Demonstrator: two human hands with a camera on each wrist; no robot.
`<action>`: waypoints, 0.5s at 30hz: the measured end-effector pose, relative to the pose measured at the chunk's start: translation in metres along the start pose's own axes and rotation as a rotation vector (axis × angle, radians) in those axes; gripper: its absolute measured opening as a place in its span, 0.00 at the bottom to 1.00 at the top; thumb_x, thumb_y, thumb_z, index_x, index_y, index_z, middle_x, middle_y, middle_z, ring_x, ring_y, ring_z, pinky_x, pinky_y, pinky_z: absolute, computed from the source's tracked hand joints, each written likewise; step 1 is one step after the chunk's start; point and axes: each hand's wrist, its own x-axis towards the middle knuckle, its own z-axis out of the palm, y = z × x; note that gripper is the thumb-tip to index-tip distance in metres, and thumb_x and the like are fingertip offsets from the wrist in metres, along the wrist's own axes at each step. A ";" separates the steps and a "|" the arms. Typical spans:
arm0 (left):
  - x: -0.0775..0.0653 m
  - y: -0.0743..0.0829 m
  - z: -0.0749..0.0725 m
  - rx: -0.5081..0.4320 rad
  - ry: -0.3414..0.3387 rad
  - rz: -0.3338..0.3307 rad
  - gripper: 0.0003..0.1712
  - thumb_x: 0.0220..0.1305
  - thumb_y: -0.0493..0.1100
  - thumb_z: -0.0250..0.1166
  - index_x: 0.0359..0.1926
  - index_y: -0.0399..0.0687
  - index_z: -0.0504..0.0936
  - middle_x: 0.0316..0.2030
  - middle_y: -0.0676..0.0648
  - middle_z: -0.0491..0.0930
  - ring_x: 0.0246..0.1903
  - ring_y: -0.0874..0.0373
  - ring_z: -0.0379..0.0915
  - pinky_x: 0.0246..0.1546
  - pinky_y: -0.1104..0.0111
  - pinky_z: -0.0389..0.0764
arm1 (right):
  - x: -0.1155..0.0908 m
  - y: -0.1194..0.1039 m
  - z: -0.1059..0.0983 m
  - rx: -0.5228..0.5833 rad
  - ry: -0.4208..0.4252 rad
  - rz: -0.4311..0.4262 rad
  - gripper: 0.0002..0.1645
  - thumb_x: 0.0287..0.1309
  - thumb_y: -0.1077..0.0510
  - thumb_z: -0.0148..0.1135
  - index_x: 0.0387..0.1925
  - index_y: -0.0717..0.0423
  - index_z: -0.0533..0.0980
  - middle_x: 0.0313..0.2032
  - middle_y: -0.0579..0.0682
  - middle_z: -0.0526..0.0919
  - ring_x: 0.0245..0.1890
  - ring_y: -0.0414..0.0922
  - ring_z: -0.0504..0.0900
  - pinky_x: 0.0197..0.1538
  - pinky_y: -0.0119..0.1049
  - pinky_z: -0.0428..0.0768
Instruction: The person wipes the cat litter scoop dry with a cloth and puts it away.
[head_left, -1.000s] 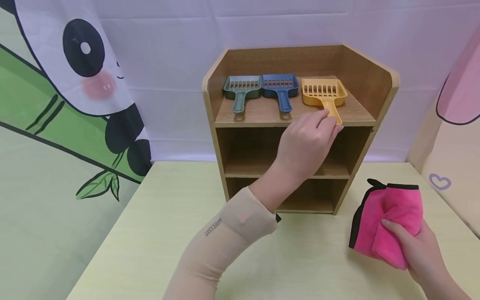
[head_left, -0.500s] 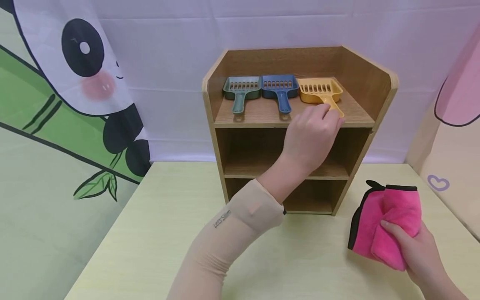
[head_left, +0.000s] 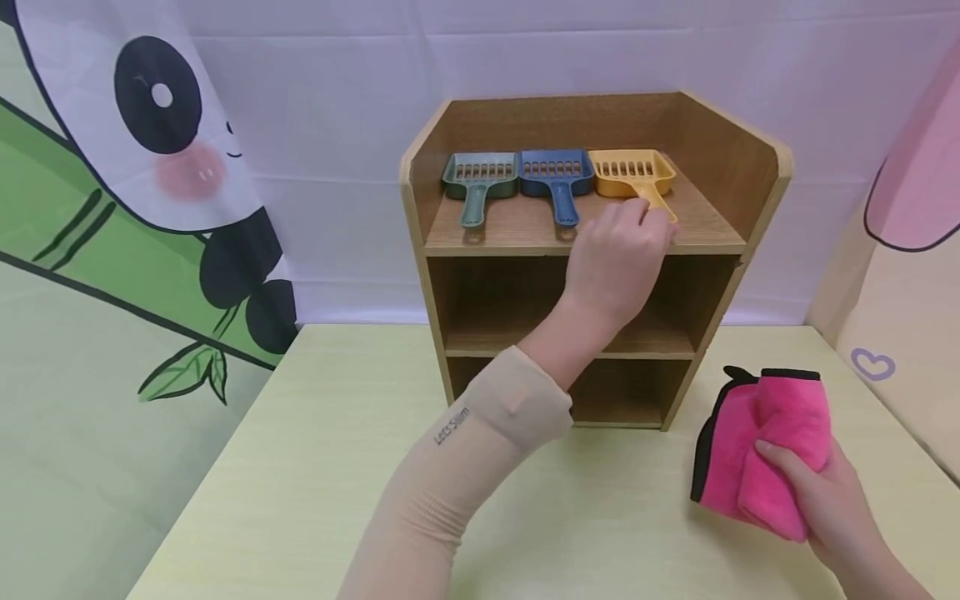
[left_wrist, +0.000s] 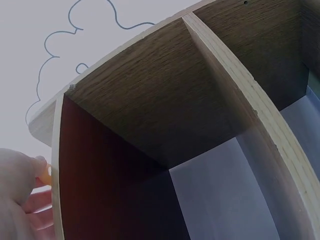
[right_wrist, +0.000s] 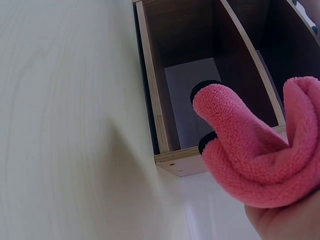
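Observation:
On the top shelf, a yellow litter scoop [head_left: 632, 173] lies beside a blue litter scoop [head_left: 557, 173] and a green litter scoop [head_left: 480, 177]. My left hand [head_left: 618, 258] pinches the yellow scoop's handle at the shelf's front edge; its fingertips are partly hidden in the head view. In the left wrist view, a bit of the yellow scoop [left_wrist: 46, 175] shows by the thumb. Low on the right, my right hand [head_left: 840, 500] grips a folded pink cloth [head_left: 783, 454] with black edging, held over the table. The same pink cloth [right_wrist: 250, 150] fills much of the right wrist view.
The wooden shelf unit [head_left: 585, 250] has a raised back and side walls around its top, and two lower compartments. It stands at the back of the pale table [head_left: 360, 392]. Behind hangs a printed backdrop [head_left: 337, 150].
My left hand has pushed the yellow scoop back and to the left, closer to the blue one, and its handle now slants more. The right hand has shifted slightly left with the cloth.

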 end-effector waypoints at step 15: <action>-0.015 0.000 -0.006 -0.016 0.034 0.042 0.15 0.68 0.50 0.55 0.46 0.48 0.81 0.38 0.53 0.84 0.36 0.59 0.80 0.36 0.70 0.79 | 0.006 0.007 -0.007 -0.083 -0.007 0.126 0.14 0.66 0.51 0.54 0.49 0.37 0.61 0.34 0.31 0.80 0.32 0.35 0.82 0.35 0.33 0.82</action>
